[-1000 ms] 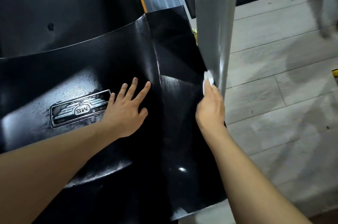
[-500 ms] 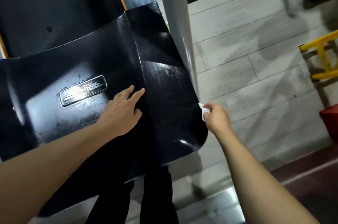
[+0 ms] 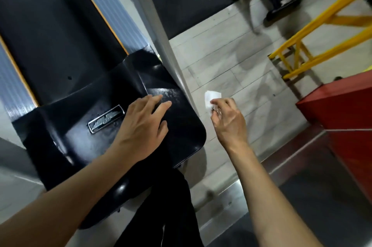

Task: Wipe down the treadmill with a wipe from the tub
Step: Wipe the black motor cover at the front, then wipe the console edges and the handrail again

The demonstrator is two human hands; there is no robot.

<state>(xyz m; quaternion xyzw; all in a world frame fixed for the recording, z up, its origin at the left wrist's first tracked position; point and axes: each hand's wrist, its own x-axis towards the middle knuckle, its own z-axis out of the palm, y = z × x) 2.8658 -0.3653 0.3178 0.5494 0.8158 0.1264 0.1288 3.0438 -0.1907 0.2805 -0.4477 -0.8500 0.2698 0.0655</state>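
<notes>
Pale plank floor point(image 3: 231, 61), left hand point(image 3: 144, 126) flat on treadmill cover point(image 3: 80, 142), right hand point(image 3: 229, 119) grip pinching half-hidden wipe point(image 3: 211, 95)

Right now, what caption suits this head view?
Left hand rests on the treadmill's black cover while the right hand holds a white wipe beside it.

Treadmill point(image 3: 84, 140) on floor point(image 3: 231, 69) (grey planks)

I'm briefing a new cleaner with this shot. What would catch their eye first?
Most striking is the glossy black treadmill cover at centre left, with the left hand resting flat on it beside a silver badge. Just right of it, off the cover and above the pale floor, the right hand pinches a small white wipe. A yellow frame crosses the upper right.
</notes>
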